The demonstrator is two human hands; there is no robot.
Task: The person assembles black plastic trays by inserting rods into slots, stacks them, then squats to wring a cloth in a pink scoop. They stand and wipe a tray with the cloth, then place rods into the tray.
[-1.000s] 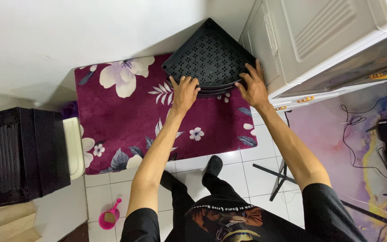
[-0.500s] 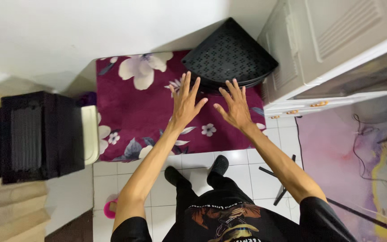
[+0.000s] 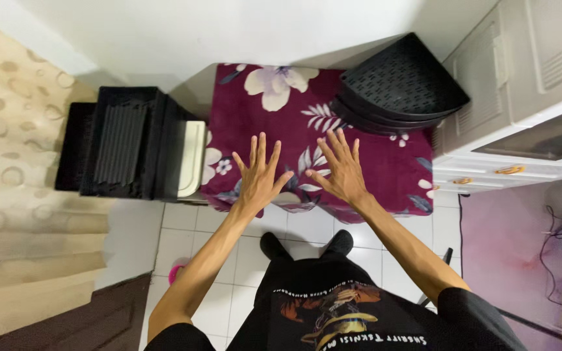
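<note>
My left hand (image 3: 259, 175) and my right hand (image 3: 339, 167) are stretched out side by side, palms down, fingers spread, holding nothing. Both hover over the near part of a maroon cloth with a flower print (image 3: 385, 162) that covers a low table. A stack of black perforated corner shelves (image 3: 401, 84) rests on the cloth's far right corner, a short way beyond my right hand and apart from it.
A black ribbed rack (image 3: 121, 143) with a cream panel (image 3: 192, 159) beside it stands left of the cloth. White cabinets (image 3: 521, 71) rise at the right. The white tiled floor (image 3: 183, 240) holds a small pink thing (image 3: 175, 273). A beige curtain (image 3: 14, 195) hangs at the left.
Both hands let go of the black shelf stack and pulled back toward me with fingers spread. The stack stays at the cloth's far right corner. The view shifted right and closer.
</note>
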